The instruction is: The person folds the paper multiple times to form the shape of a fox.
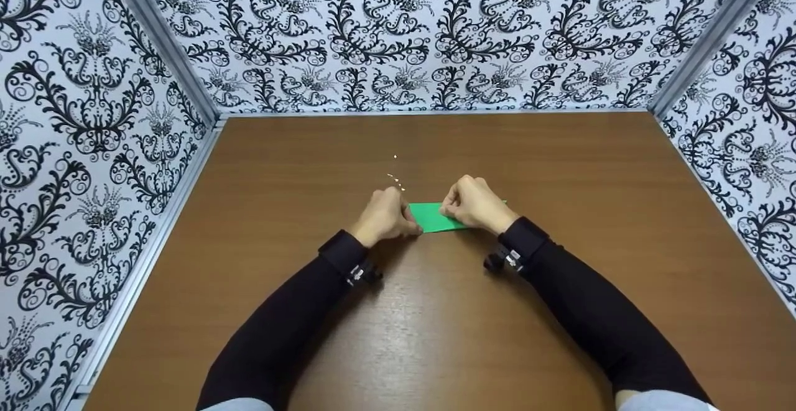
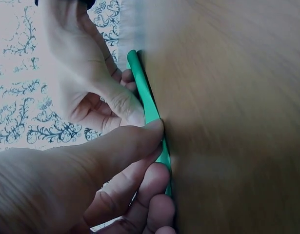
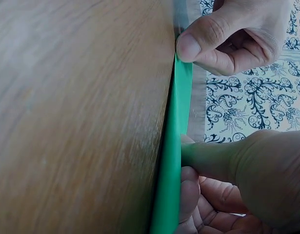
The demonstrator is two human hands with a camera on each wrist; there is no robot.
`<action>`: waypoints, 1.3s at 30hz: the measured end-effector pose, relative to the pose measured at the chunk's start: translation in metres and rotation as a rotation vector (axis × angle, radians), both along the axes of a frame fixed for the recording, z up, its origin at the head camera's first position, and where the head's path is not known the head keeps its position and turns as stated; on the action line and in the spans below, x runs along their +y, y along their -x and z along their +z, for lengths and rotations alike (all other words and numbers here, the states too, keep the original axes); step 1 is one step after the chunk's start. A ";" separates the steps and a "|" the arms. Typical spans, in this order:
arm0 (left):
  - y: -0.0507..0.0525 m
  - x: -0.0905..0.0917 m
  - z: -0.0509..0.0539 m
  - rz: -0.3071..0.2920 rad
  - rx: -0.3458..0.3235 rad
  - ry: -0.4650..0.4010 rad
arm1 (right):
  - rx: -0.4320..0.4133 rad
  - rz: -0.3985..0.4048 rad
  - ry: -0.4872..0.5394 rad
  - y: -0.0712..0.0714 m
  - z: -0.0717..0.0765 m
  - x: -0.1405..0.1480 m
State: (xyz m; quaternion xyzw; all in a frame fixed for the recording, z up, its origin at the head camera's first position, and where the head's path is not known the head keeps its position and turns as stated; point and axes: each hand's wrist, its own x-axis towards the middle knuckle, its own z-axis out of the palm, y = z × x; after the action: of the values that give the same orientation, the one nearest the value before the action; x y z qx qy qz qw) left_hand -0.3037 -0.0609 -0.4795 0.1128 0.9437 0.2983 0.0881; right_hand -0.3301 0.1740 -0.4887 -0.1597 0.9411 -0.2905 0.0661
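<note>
A folded piece of green paper (image 1: 430, 217) lies as a narrow strip on the brown table. My left hand (image 1: 388, 215) pinches its left end, the thumb on top near the front corner, as the right wrist view also shows. On the right part of the strip, my right hand (image 1: 476, 204) holds the paper with thumb and curled fingers and covers much of that end. In the right wrist view the paper's near edge (image 3: 168, 190) bulges up in a rounded fold, partly hiding the right thumb. The left thumb (image 2: 140, 139) lies along the strip in the left wrist view.
A few tiny pale specks (image 1: 396, 180) are on the wooden table (image 1: 311, 156) beyond the left hand. Patterned black-and-white panels (image 1: 404, 38) with metal frame bars (image 1: 165, 41) enclose the table at the back and both sides.
</note>
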 end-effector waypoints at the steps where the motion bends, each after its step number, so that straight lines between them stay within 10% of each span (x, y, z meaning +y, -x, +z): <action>1: 0.000 -0.002 0.000 0.000 -0.005 -0.001 | -0.003 -0.002 -0.001 0.000 0.000 0.000; 27: -0.002 -0.022 0.002 -0.005 0.023 0.007 | 0.033 0.014 0.025 -0.002 -0.001 0.001; 32: -0.001 -0.016 0.002 -0.089 0.184 -0.002 | 0.036 0.011 0.030 -0.003 -0.001 0.002; 39: 0.003 -0.008 -0.005 -0.378 0.364 0.027 | 0.011 0.011 0.034 -0.002 0.000 0.002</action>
State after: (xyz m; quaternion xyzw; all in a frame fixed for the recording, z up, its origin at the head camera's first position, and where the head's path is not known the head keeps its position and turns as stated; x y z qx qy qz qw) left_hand -0.3068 -0.0685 -0.4841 0.3379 0.9100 0.2389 -0.0273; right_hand -0.3283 0.1758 -0.4891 -0.1674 0.9356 -0.3051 0.0596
